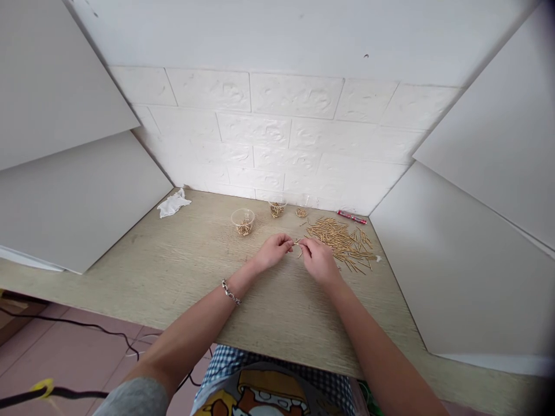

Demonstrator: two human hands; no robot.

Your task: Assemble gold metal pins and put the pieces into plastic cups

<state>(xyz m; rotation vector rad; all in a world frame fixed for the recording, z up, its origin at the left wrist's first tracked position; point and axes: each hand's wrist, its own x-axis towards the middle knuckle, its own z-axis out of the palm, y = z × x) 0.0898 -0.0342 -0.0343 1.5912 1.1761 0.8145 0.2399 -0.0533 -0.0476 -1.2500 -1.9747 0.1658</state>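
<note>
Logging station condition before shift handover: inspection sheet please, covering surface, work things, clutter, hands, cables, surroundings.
Surface: wood-grain table, fine specks left of the cups.
Work things: heap of thin gold-coloured rods at right; front cup and rear cup, clear, holding small gold-coloured pieces.
Clutter: crumpled white tissue far left, red tube by the wall.
Hands: left hand and right hand pinch a thin gold-coloured piece.
Cables: dark cable at floor side, yellow wrap; others behind.
Surroundings: white brick-pattern wall, pale side panels, pink tiled floor.

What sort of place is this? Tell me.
Probably a small assembly workbench: a pile of thin gold-coloured pins, clear plastic cups holding small gold-coloured parts, and pale panels at both sides.
</note>
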